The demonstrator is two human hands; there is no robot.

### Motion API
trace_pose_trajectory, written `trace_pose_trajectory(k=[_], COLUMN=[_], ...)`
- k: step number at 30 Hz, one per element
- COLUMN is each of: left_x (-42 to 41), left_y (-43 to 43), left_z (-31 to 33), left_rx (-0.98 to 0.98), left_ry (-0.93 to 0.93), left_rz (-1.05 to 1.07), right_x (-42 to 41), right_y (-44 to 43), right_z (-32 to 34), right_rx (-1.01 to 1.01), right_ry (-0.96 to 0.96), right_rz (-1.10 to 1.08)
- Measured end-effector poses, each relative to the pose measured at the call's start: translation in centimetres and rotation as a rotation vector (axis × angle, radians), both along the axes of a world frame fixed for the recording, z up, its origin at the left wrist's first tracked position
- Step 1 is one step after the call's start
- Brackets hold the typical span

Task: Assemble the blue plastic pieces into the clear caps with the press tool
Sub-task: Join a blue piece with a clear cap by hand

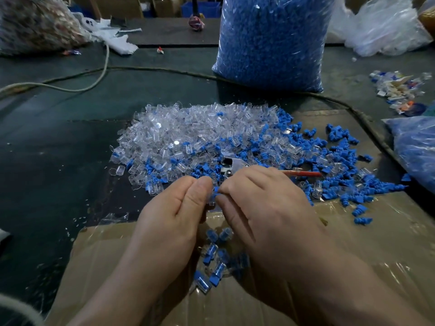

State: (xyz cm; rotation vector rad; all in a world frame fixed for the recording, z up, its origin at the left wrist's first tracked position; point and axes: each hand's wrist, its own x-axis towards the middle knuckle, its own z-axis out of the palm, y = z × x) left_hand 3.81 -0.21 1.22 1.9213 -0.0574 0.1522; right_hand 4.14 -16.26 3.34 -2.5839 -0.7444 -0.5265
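Hand-fitting a blue plastic piece (pixel 214 193) into a clear cap (pixel 211 200) above the cardboard sheet (pixel 367 234).

The left hand (pixel 175 208) and right hand (pixel 261 203) meet fingertip to fingertip, both pinched shut on the one small blue-and-clear part between them. The parts appear light, rigid and smooth, so they probably slip easily; a pinch across the cap's sides and on the blue piece's broad end looks the surest hold. Finished units (pixel 215 260) lie on the cardboard directly beneath the wrists. Just beyond the fingers, the metal press tool (pixel 231 164) with its red handle (pixel 303 173) rests half buried in the mixed heap of clear caps (pixel 188 130) and loose blue pieces (pixel 339 184). Open room lies to the left on the dark table (pixel 58 149); the heap's right margin spreads toward the cardboard's edge, and a tall bag of blue stock (pixel 270 41) stands behind.
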Motion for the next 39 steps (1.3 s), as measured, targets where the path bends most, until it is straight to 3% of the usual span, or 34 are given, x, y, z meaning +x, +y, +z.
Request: trace_pose_trajectory(k=[4, 6, 10, 11, 15, 20, 23, 27, 33, 35, 37, 39], left_x=[-0.2, -0.4, -0.9, -1.1, -0.6, -0.2, -0.1, -0.1, -0.5, -0.5, -0.3, 0.4], left_y=[-0.2, -0.3, -0.4, -0.4, 0.5, 1.1, 0.7, 0.6, 0.8, 1.1, 1.3, 1.5], left_z=[0.1, 0.2, 0.9, 0.9, 1.1, 0.5, 0.2, 0.0, 0.1, 0.0, -0.2, -0.7], left_rx=[-0.133, -0.109, 0.136, 0.166, 0.222, 0.5, 0.62, 0.601, 0.431, 0.135, -0.353, -0.548], left_ry=[0.102, 0.035, -0.273, -0.311, -0.218, -0.155, -0.196, -0.189, -0.111, 0.06, 0.328, 0.384], left_rz=[-0.055, -0.064, -0.089, -0.102, -0.112, -0.238, -0.311, -0.352, -0.4, -0.379, -0.297, -0.158], right_x=[-0.8, -1.2, -1.1, -0.9, -0.3, -0.3, -0.3, -0.2, 0.0, 0.1, 0.2, 0.3], right_y=[0.7, 1.2, 0.9, 0.6, -1.9, -2.5, -1.9, -1.9, -2.8, -3.3, -3.5, -3.4], right_z=[0.5, 0.8, 1.6, 1.9, 2.4, 1.4, 0.6, 0.3, 0.5, 0.6, 0.7, 0.5], right_rx=[0.065, 0.107, 0.614, 0.65, 0.243, -0.315, -0.349, -0.32, -0.247, -0.186, -0.098, -0.024], right_ry=[0.047, 0.142, 0.647, 0.7, 0.589, 0.6, 0.491, 0.505, 0.57, 0.601, 0.598, 0.597], right_rz=[-0.029, -0.045, -0.087, -0.083, -0.042, 0.068, 0.057, 0.033, 0.053, 0.045, 0.009, -0.018])
